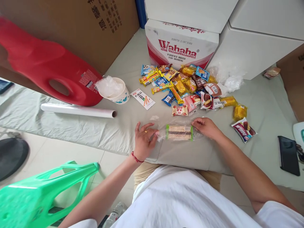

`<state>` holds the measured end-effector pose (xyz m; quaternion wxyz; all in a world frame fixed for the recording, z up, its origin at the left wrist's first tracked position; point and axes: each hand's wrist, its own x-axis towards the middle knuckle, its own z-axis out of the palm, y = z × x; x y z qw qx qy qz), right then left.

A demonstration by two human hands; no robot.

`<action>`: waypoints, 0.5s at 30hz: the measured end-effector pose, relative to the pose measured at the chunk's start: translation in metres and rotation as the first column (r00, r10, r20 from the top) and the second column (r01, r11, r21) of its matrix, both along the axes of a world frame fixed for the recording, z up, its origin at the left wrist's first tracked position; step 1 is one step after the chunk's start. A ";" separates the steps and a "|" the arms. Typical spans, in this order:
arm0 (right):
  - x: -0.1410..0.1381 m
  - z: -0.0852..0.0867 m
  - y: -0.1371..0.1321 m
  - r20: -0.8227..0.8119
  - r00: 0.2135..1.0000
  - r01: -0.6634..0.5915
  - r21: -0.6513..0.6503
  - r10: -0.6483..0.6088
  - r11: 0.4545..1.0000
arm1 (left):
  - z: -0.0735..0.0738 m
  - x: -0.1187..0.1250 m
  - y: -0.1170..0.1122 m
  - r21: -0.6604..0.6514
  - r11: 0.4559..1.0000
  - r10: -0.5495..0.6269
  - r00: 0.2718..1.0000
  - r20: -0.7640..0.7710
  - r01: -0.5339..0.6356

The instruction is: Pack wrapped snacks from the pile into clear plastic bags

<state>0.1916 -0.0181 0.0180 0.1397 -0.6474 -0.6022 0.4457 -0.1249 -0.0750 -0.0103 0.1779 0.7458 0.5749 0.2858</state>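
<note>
A wafer-like snack pack [179,133] with green ends lies flat in front of me, inside clear plastic film [197,134]. My left hand [145,140] is at the film's left end, thumb and index finger closed on it, the other fingers raised and apart. At the opposite end my right hand [206,126] pinches the film near the pack's upper right corner. Just beyond the pack sits a small cream and red snack packet [180,110]. To the left lies a roll of white film [78,110].
Behind is a heap of wrapped snacks [182,82] against a Wahaha carton [180,44]. A paper cup [118,91] stuffed with plastic and a large red jug [47,60] stand left. A phone [288,155] lies right; a green stool [47,193] is below left.
</note>
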 end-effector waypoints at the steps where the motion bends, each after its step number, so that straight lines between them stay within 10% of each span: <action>1: 0.002 0.000 0.000 -0.008 1.000 0.013 -0.009 -0.013 1.000 | 0.001 0.000 0.004 -0.044 0.997 0.066 0.997 0.039 -0.064; 11: 0.019 -0.004 0.000 0.215 0.977 -0.043 0.147 0.010 0.988 | 0.002 -0.024 0.045 -0.159 0.876 0.468 0.882 0.049 -0.456; 15: 0.017 0.000 -0.005 0.357 0.934 -0.094 0.165 0.029 0.982 | 0.027 -0.040 0.021 0.216 0.720 0.649 0.751 0.125 -0.659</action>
